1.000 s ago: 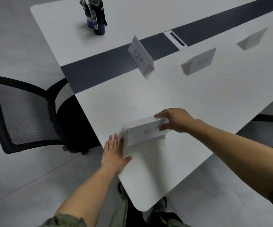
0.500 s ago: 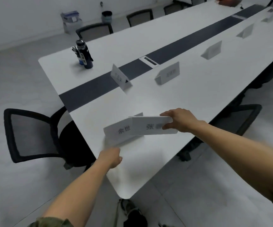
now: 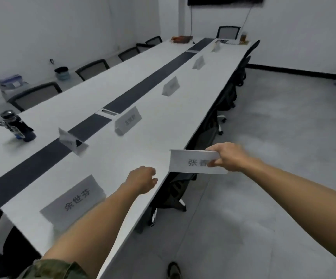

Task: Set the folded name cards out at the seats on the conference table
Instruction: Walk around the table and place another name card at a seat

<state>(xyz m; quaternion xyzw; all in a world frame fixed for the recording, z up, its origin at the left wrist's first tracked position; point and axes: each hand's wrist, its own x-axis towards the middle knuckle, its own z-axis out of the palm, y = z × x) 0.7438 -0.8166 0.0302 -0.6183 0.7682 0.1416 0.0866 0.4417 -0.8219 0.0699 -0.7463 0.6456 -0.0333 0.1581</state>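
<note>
One card in hand, several already standing

One folded name card (image 3: 191, 162) is in the air, a little right of the middle of the frame, just past the near edge of the conference table (image 3: 153, 121) and above a black chair (image 3: 175, 191). The right hand (image 3: 230, 158) pinches it at its right end, thumb on the printed face and the other fingers behind. The left hand (image 3: 143, 179) hovers over the table edge with fingers loosely curled, and it holds nothing.

The held card's long axis runs left to right across the frame, almost level, and its printed face looks toward the camera. Whether it is a single card or a few together, I cannot tell.

I judge the card to be very light and thin, stiff enough to keep flat but easy to bend or crease. A gentle pinch at one short end, or on the top fold, should be enough; a hard squeeze may flatten the fold so that it does not stand.

Another card (image 3: 76, 200) stands at the lower left, and more cards (image 3: 128, 120) follow along the table toward the upper right.
</note>
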